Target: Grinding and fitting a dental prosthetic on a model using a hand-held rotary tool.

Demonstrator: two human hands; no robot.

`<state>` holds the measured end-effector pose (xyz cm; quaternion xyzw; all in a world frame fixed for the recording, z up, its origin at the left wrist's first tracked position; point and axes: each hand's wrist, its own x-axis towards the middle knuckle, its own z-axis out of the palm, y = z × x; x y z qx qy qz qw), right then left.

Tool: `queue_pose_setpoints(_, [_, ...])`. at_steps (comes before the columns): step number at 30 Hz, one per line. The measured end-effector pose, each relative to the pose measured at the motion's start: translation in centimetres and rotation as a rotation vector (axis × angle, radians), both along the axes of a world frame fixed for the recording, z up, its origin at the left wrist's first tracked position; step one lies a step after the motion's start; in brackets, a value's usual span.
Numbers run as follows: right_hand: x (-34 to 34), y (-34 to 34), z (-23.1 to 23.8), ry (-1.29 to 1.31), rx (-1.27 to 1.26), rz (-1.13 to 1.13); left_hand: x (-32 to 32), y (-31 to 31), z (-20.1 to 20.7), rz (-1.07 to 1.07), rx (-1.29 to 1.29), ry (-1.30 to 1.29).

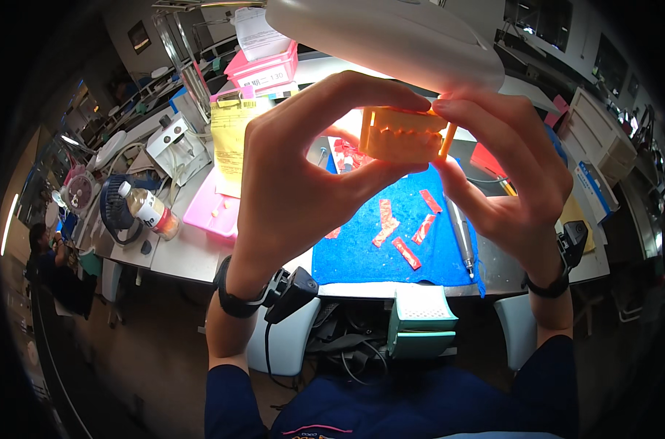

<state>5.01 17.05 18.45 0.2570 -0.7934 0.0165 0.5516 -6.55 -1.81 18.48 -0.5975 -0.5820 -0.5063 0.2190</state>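
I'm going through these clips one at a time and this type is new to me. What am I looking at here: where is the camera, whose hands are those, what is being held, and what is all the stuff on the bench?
There is no machine here. The single picture comes from a wide fisheye camera worn on a person's head, looking down, so straight edges bend near the rim.

The two bare hands rising from the lower edge are the wearer's own. The left hand and the right hand together hold up a small orange block with a toothed edge, close under a white lamp.

Below lies a blue cloth on the workbench, scattered with red strips and a pen-like silver tool. To the left stand a pink tray, a yellow paper sheet and a capped plastic bottle. Each wrist wears a dark band carrying a small black device.
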Motion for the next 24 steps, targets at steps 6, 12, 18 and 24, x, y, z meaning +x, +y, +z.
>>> queue_pose_setpoints(6, [-0.24,0.25,-0.5,0.033,-0.018,-0.061,0.08,0.21,0.15,0.106,0.047,0.145])
queue_pose_setpoints(12, [-0.46,0.48,-0.59,0.059,-0.006,-0.082,-0.25,0.25,0.19,0.119,0.065,0.192])
queue_pose_setpoints(18, [-0.24,0.5,-0.52,0.065,-0.002,-0.088,-0.29,0.41,0.05,0.107,0.092,0.191])
queue_pose_setpoints(24, [-0.22,0.53,-0.5,0.066,-0.006,-0.075,-0.33,0.34,-0.06,0.114,0.071,0.15])
